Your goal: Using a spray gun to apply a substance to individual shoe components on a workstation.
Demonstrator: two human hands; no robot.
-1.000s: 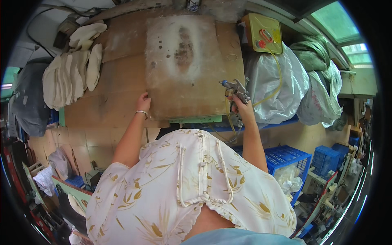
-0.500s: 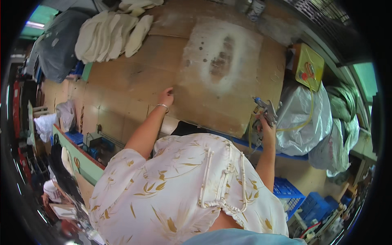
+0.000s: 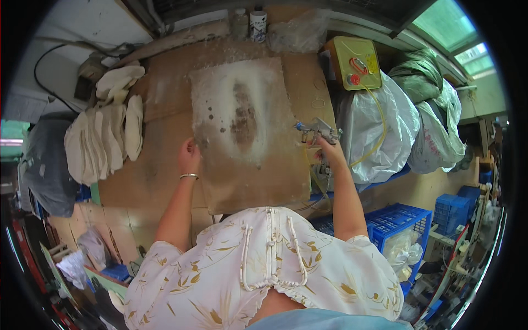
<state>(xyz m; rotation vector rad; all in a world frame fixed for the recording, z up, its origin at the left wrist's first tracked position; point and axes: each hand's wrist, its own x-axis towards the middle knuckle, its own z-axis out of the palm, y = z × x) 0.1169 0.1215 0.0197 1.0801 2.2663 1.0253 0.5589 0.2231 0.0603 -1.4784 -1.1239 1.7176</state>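
Right fingers (image 3: 322, 144) wrap a metal spray gun (image 3: 320, 130) at the table's (image 3: 151, 184) right edge. Left fingers (image 3: 189, 146) curl by the white-crusted brown sheet (image 3: 269, 176), any hold unclear; pale, flattish slabs (image 3: 94, 144) overlap leftward.

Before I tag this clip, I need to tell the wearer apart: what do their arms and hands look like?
The left hand is ungloved, with a thin, silvery bracelet at the wrist. The right hand is ungloved too, with no bracelet showing. The white sleeves carry a golden-brown leaf print.
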